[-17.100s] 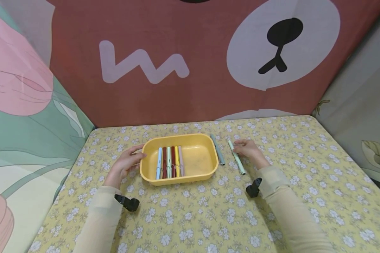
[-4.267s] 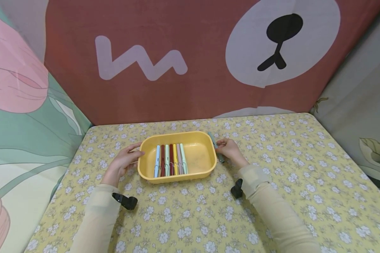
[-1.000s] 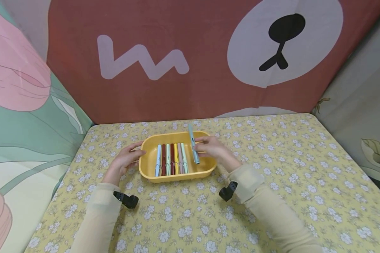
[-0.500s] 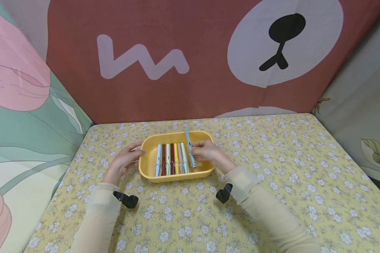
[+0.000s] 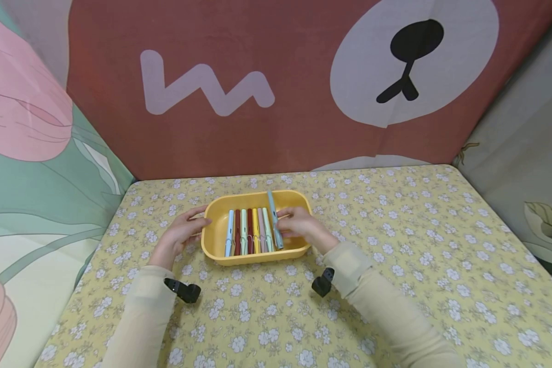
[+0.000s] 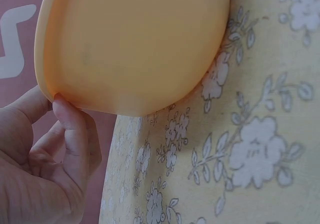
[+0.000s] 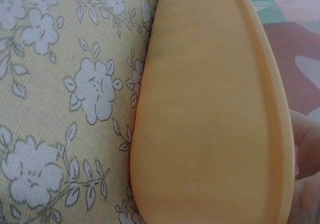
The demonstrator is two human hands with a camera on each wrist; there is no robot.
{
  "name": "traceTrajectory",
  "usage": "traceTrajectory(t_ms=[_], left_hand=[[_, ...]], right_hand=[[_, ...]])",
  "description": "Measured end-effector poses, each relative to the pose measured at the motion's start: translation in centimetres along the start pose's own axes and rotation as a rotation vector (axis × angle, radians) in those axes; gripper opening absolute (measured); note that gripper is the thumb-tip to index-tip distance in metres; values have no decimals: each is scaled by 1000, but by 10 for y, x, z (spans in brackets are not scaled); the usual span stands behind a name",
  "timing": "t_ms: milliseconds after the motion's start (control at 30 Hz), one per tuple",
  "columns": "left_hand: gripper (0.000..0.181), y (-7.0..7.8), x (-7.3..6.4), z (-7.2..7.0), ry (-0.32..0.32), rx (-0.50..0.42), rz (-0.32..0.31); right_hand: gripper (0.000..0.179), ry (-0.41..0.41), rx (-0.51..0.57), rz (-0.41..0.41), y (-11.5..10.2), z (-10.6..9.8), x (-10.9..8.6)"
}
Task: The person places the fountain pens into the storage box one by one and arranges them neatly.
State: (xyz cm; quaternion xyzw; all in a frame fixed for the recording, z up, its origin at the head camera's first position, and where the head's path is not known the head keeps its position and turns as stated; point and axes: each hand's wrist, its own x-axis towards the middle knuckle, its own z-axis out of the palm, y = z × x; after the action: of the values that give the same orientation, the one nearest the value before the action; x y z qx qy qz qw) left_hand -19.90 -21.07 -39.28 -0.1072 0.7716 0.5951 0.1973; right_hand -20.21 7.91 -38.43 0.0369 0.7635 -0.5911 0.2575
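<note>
A yellow plastic tray (image 5: 253, 261) sits on the table, with a row of pens lying side by side in it. My left hand (image 5: 181, 232) pinches the tray's left rim, its thumb and fingers at the edge in the left wrist view. Inside the tray, my right hand (image 5: 302, 225) holds a grey-blue pen (image 5: 272, 202) between thumb and fingers, just right of the pale green pen (image 5: 267, 225). The far end of the held pen overlaps the tray's back rim. In the right wrist view the tray wall (image 7: 210, 109) hides most of that hand.
The row also has a light blue pen (image 5: 230, 227), two dark red ones, a mint pen (image 5: 244, 225), a yellow pen (image 5: 255, 222) and a lilac pen (image 5: 261, 225). A flowered cloth (image 5: 395, 214) covers the table, and a printed fabric wall (image 5: 294, 133) rises behind.
The pale green pen went from the table into the row. My right hand took the grey-blue pen from beside the tray, brought it left and lowered it beside the row.
</note>
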Motion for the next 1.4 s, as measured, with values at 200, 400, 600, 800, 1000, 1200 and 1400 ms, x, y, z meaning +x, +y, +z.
traceTrajectory(t_ms=[200, 400, 600, 800, 1000, 1200, 1400], left_hand=[[62, 0, 0, -1, 5, 4, 0], [64, -1, 0, -2, 4, 8, 4], [62, -2, 0, -2, 8, 24, 9], [63, -2, 0, -2, 4, 29, 12], [63, -2, 0, -2, 5, 25, 7], [63, -1, 0, -3, 2, 21, 4], [62, 0, 0, -2, 2, 22, 6]], right_hand=[[47, -6, -28, 34, -1, 2, 0], [45, 4, -35, 74, -1, 5, 3], [41, 1, -54, 85, 1, 7, 5], [39, 7, -87, 99, 2, 8, 6], [38, -7, -101, 117, 4, 9, 8], [36, -27, -127, 130, 6, 9, 11], [36, -20, -153, 133, 6, 10, 12]])
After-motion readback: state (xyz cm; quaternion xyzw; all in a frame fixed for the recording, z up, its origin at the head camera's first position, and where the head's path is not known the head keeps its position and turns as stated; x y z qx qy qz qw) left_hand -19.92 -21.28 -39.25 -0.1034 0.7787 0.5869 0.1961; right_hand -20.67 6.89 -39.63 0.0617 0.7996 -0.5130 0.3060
